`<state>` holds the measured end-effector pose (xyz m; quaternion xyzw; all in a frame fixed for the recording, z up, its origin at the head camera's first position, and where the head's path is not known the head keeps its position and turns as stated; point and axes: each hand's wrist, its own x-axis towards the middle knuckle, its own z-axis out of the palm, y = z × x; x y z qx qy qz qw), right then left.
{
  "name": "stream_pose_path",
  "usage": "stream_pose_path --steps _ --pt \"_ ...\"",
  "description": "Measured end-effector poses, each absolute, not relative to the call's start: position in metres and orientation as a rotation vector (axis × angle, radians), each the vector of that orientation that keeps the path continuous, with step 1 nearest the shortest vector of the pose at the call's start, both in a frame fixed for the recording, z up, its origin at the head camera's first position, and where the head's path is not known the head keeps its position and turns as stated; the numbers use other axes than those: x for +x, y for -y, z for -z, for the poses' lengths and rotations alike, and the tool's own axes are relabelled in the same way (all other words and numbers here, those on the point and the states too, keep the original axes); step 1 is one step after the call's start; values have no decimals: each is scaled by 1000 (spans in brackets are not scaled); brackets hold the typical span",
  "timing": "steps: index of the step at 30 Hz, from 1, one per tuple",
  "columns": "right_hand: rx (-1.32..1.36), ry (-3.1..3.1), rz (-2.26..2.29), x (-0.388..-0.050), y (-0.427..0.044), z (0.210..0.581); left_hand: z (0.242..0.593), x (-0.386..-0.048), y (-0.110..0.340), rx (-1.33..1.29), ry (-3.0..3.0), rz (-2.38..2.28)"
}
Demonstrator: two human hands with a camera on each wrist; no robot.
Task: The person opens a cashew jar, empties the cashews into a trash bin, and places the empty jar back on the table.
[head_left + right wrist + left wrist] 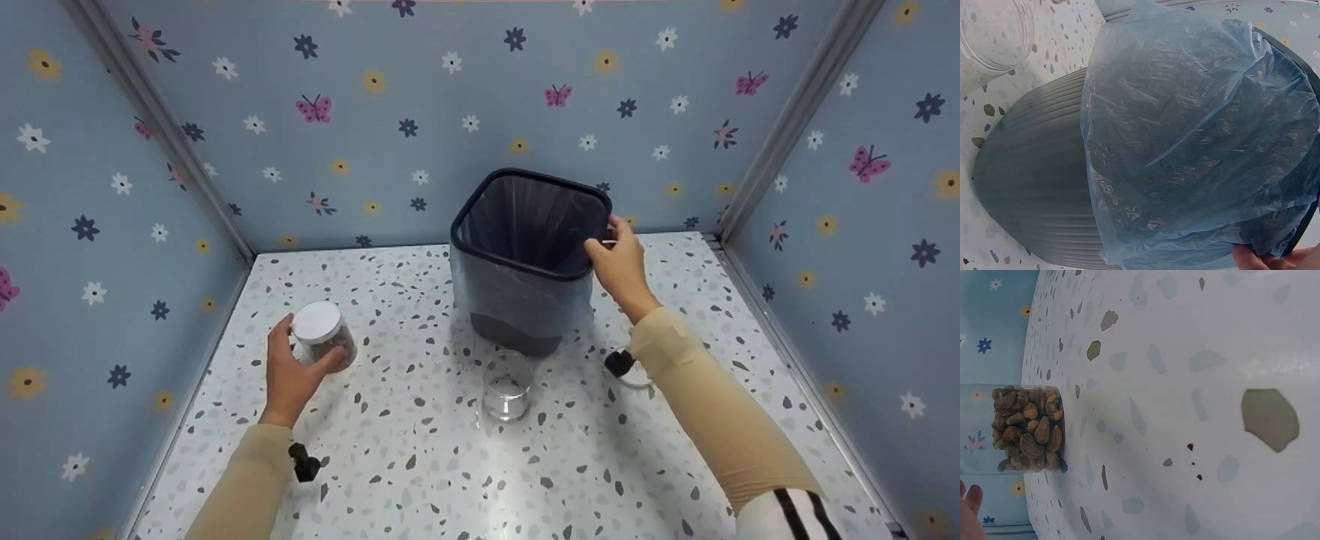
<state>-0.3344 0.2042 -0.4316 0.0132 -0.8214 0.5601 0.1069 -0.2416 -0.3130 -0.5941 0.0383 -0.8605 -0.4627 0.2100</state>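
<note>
A clear jar of brown nuts (343, 352) (1030, 430) with a white lid (316, 322) stands upright at the table's left. My left hand (294, 379) is spread around its near left side, thumb in front of the wall. In the left wrist view the fingertips (972, 498) show a gap from the jar. A grey bin (517, 334) (1039, 174) stands at the back centre, its black rim (517, 266) holding a translucent bluish liner (525, 300) (1185, 135). At the rim's right side my right hand (622, 266) (1275, 260) pinches rim and liner between thumb and fingers.
An uncovered clear glass container (506, 397) (996, 34) stands just in front of the bin. To its right, a round clear item (636, 379) lies partly hidden by the right wrist. Flowered panels (420, 97) enclose the back and both sides of the speckled table (420, 465).
</note>
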Motion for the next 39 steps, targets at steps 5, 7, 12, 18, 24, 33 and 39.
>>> stream_pose_path --steps 5,7,12,18,24,33,39 --pt "24 2427 -1660 -335 -204 432 593 -245 314 154 2391 1337" --pt "12 2434 -1661 -335 -204 432 592 -247 314 166 2388 1354" --pt "-8 2443 -1674 -336 -205 431 590 -251 314 186 2380 1403" --pt "6 2438 -1660 -336 -205 431 592 -256 314 237 2339 1491" --pt "5 2429 -1667 -336 -204 430 595 -261 314 300 2322 1536" --pt "5 2427 -1663 -336 -204 430 600 -265 311 337 2331 1528" --pt "13 2428 -1672 -335 -205 432 602 -267 311 342 2324 1539"
